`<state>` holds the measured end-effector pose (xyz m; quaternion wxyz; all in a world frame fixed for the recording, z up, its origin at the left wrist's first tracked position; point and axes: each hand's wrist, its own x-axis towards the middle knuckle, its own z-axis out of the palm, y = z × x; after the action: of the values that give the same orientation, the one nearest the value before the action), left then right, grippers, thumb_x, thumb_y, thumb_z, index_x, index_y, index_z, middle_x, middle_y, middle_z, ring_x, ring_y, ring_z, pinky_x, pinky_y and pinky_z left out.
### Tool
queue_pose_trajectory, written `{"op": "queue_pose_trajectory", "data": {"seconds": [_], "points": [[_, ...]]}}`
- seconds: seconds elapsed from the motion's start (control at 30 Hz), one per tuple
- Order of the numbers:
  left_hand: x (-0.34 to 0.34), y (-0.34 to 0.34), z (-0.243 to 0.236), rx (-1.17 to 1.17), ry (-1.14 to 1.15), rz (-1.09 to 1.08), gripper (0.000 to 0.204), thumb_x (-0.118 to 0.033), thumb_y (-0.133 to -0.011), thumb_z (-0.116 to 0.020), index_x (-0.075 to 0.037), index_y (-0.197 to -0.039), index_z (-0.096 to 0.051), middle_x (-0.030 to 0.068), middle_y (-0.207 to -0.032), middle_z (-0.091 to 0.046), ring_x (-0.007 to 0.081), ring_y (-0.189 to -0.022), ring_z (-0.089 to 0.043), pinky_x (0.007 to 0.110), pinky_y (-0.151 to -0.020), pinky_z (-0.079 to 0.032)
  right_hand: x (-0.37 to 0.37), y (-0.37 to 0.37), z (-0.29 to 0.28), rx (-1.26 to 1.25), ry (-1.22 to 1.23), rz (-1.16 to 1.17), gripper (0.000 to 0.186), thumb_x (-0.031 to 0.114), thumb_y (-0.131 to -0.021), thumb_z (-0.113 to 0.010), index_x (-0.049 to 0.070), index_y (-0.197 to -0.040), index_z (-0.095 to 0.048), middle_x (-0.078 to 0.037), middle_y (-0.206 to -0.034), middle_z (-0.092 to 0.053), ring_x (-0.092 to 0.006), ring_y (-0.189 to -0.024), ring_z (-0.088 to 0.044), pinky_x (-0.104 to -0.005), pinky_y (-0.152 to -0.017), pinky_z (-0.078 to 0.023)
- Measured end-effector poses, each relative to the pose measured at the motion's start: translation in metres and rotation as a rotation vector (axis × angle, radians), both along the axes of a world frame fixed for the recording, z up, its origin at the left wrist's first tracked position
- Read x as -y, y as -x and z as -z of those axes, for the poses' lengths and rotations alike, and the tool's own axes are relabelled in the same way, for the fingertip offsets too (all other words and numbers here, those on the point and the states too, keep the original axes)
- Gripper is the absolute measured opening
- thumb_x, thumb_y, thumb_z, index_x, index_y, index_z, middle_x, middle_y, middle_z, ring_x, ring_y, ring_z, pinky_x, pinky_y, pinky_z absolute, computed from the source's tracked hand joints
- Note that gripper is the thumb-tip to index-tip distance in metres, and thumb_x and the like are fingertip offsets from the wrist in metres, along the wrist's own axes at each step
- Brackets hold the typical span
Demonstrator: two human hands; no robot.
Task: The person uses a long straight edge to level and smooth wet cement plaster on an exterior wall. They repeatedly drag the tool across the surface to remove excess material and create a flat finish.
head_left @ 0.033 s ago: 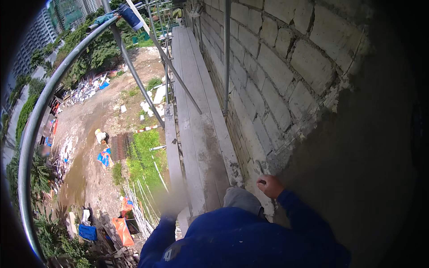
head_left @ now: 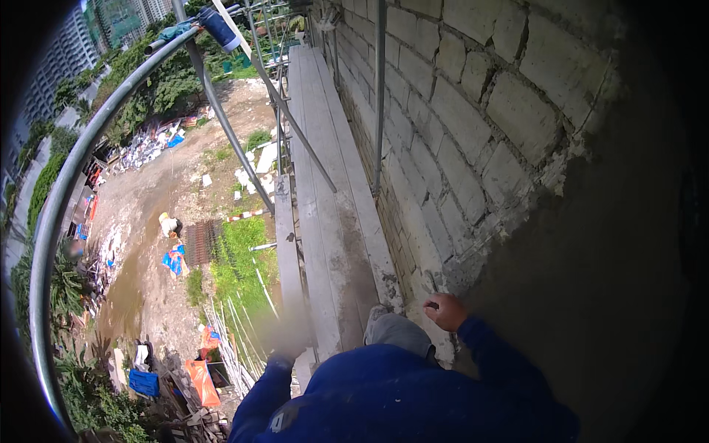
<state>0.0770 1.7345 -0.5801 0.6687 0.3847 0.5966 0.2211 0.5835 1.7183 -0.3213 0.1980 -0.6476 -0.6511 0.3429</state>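
Observation:
My right hand (head_left: pixel 447 313) is closed, its fingers curled round a small dark thing at the foot of the block wall (head_left: pixel 458 125). What that thing is I cannot make out. Just beyond the fingers a thin dark piece (head_left: pixel 432 279) stands out against the mortar-smeared wall base. My left hand (head_left: pixel 290 330) is a blurred patch over the outer edge of the plank walkway (head_left: pixel 317 148), so its fingers do not show. Blue sleeves cover both arms. Between them a grey-clad knee or foot (head_left: pixel 399 334) rests over the boards.
Scaffold tubes cross ahead, with a curved metal rail (head_left: pixel 55 221) at left and an upright pole (head_left: pixel 379 96) beside the wall. A dark blue bottle-like container (head_left: pixel 218 29) hangs at the top. Smooth dark plaster (head_left: pixel 583 295) covers the right side. Far below lies open ground with debris.
The view has shifted very slightly, moving the wall and planks a little to the right in the picture. Both hands stay nearly where they were.

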Motion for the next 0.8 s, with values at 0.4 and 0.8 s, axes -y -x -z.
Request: {"op": "queue_pose_trajectory", "data": {"seconds": [0.4, 0.8], "points": [[-0.284, 0.019, -0.013, -0.237, -0.133, -0.064, 0.029, -0.019, -0.092, -0.065, -0.004, -0.116, -0.063, 0.0053, -0.099, -0.070, 0.0188, -0.080, -0.071, 0.032, -0.062, -0.052, -0.295, -0.032, 0.019, -0.030, -0.013, 0.034, 0.028, 0.023, -0.086, -0.066, 0.000, -0.101, -0.070, -0.018, -0.096, -0.071, -0.0300, -0.090, -0.069, -0.0388, -0.081, -0.054], [-0.559, -0.041, 0.010, -0.395, -0.010, 0.397, 0.032, -0.026, -0.093, -0.064, -0.006, -0.118, -0.063, 0.0064, -0.101, -0.071, 0.0191, -0.088, -0.073, 0.034, -0.064, -0.057, -0.431, -0.088, 0.029, -0.088, -0.152, 0.363, 0.025, 0.018, -0.084, -0.069, -0.001, -0.100, -0.069, -0.017, -0.093, -0.072, -0.0271, -0.085, -0.071, -0.0360, -0.078, -0.055]]}}
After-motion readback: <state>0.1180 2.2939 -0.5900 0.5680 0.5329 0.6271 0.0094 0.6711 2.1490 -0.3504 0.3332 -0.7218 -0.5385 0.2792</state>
